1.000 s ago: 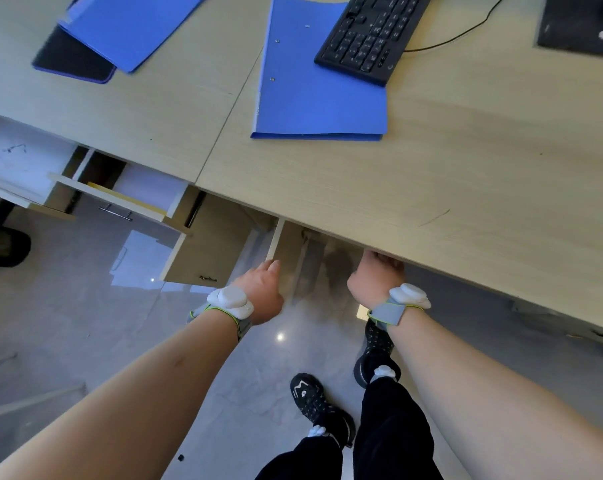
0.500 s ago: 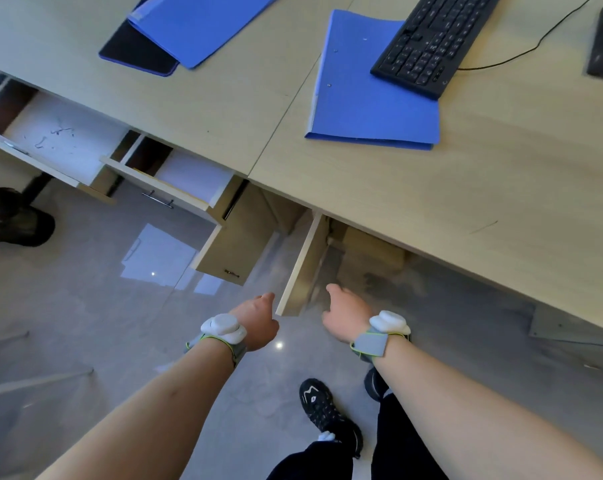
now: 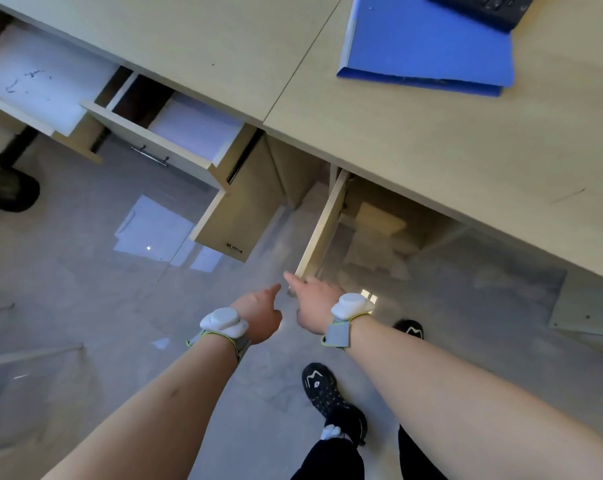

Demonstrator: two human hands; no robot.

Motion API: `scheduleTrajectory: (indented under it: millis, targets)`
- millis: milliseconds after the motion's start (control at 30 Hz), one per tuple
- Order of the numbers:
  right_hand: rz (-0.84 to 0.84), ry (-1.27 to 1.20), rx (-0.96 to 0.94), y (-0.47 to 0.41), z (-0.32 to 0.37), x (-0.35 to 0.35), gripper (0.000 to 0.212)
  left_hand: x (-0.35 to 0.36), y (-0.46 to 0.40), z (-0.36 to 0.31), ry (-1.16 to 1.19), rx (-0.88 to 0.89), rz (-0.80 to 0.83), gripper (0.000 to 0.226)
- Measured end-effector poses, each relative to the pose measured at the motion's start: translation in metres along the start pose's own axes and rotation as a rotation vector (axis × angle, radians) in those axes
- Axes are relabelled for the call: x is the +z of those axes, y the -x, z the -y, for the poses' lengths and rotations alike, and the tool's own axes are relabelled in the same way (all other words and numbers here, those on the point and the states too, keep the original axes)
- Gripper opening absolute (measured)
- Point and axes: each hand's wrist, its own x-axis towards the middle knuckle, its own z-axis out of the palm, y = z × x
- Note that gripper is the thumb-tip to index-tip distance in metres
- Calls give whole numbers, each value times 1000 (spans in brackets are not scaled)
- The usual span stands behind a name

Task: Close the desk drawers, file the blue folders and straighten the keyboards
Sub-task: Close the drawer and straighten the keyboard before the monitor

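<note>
The light wooden desk (image 3: 414, 140) runs across the upper part of the head view, and everything else is placed from it. On its top, toward the far right, lies a blue cardboard folder (image 3: 428, 43) with the corner of a black keyboard (image 3: 480, 8) resting on the folder's far edge. Under the desk's front edge, a pale wooden cabinet door (image 3: 322, 225) stands swung out toward the person. The right hand (image 3: 314, 301) reaches to the door's lower near corner, its thumb stretched out beside that corner; whether the other fingers curl round the edge I cannot tell. The left hand (image 3: 260, 308) hovers just left of it, apart from the door, holding nothing, fingers loosely bent and thumb pointing forward. Further left under the desk, a wooden drawer with a metal bar handle (image 3: 161, 147) stands pulled out, white inside. Beyond it, at the left edge, a second open drawer with a scribbled white bottom (image 3: 33, 84) juts out.
</note>
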Motion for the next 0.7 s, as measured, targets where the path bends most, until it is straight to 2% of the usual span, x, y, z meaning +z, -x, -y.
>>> scheduleTrajectory:
  millis: [267, 467, 700]
  targets:
    - [-84, 43, -50, -3, -16, 1, 33, 10, -16, -23, 69, 35, -31, 64]
    - [-136, 65, -64, 16, -52, 2, 41, 22, -25, -64, 83, 61, -16, 50]
    - [-137, 5, -49, 43, -102, -9, 36, 29, -32, -124, 47, 101, 24, 28]
